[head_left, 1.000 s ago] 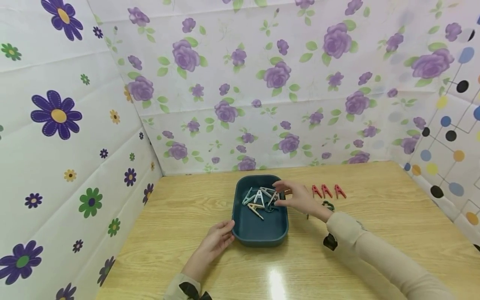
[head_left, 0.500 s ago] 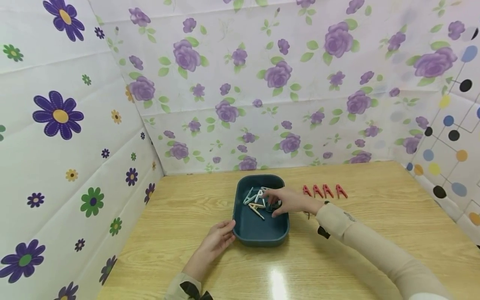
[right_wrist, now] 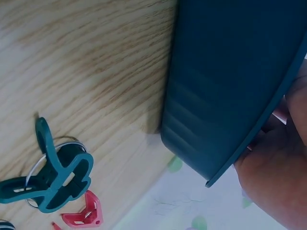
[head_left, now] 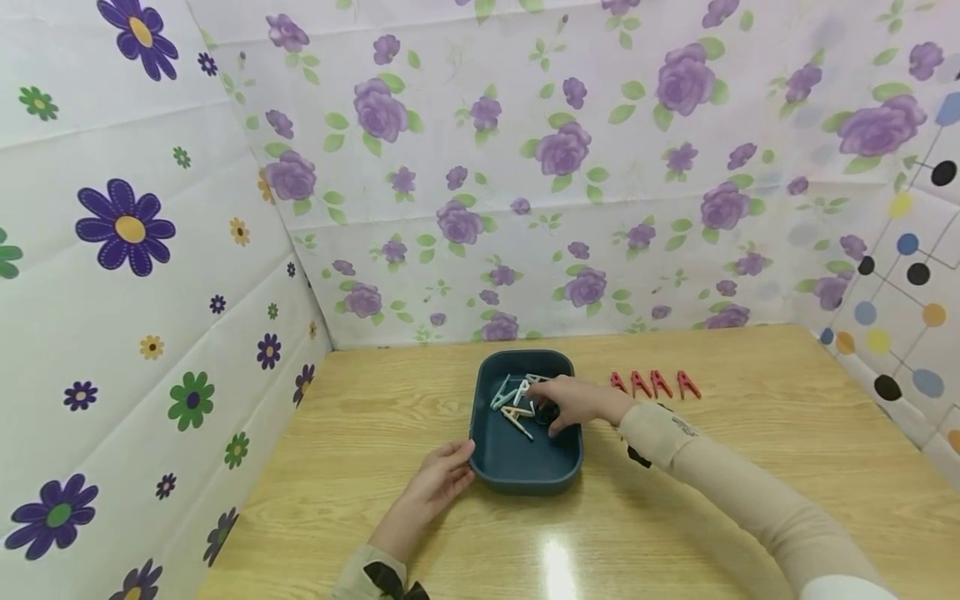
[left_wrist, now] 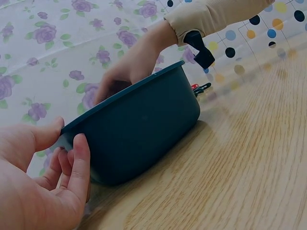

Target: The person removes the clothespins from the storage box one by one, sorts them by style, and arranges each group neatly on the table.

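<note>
A dark teal plastic bin (head_left: 525, 458) stands on the table. My left hand (head_left: 437, 482) holds its left side, thumb at the rim and fingers against the outer wall in the left wrist view. My right hand (head_left: 579, 402) reaches over the right rim, its fingertips down inside. Between thumb and fingers a dark clip (head_left: 548, 413) partly shows; I cannot tell whether they grip it. Beside it in the bin lie a pale green clothespin (head_left: 501, 395), a white clothespin (head_left: 521, 392) and a yellow clothespin (head_left: 517, 423).
Several red clothespins (head_left: 640, 384) stand in a row right of the bin. A dark green clip (right_wrist: 52, 191) with a wire ring lies near them, largely behind the right forearm in the head view. Floral cloth (head_left: 465, 167) hangs behind the table.
My right hand has moved left and lower into the bin, and now covers the dark clip more. The left hand keeps its place on the bin. The view has shifted slightly.
</note>
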Motion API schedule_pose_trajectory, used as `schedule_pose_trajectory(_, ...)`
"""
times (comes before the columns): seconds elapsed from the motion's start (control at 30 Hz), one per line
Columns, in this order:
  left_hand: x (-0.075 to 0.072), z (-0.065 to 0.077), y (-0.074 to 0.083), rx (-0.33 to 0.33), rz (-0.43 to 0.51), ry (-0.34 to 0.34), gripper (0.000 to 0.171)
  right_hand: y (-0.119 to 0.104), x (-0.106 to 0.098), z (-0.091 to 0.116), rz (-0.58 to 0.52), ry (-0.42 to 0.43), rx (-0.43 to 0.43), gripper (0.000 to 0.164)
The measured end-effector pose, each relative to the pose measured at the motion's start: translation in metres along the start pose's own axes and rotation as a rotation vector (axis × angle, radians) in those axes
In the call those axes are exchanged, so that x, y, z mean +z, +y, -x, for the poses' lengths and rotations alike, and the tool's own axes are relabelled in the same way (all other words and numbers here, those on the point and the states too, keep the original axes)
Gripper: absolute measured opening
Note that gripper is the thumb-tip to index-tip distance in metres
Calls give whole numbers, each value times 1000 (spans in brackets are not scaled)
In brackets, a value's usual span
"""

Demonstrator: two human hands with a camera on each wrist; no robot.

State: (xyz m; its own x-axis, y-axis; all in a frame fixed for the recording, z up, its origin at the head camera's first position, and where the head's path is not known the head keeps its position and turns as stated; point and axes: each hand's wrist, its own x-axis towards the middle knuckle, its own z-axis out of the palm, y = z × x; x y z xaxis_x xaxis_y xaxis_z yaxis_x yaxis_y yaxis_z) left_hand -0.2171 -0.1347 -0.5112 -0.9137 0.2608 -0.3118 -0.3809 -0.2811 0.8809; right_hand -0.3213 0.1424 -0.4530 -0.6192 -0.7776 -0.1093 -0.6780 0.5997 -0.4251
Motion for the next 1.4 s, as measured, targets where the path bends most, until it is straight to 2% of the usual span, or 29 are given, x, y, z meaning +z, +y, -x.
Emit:
schedule_pose_trajectory(0.1,0,-1,0,-2,-3,-2,12,0,-1,-1,21,13,-6,59)
schedule_pose_trajectory(0.2,1,-1,0,-3,-6,-6,10,1,-2,-2,55,31,-2,47)
schedule_pose_trajectory(0.33,0,-2,0,2,-8,-10,12,2,-1,-6,162,-6,45,34)
schedule_pose_trajectory(0.47,0,-1,0,-2,-2,-3,14,2,0,-10,228,-60,88,43)
schedule_pose_trajectory(0.6,0,-1,0,-12,4,11,13,-1,-1,-13,210,-69,118,60)
schedule_pose_trajectory(0.73,0,-2,0,-14,2,15,14,-4,-1,-16,205,-79,131,64)
schedule_pose_trajectory(1.0,1,-1,1,-15,-4,5,23,-2,3,-27,243,-57,191,53)
schedule_pose_trajectory(1.23,2,-2,2,-12,1,10,12,-2,5,-28,293,-48,148,38)
schedule_pose_trajectory(1.4,2,0,1,-2,0,6,10,-2,7,-27,286,-57,122,42)
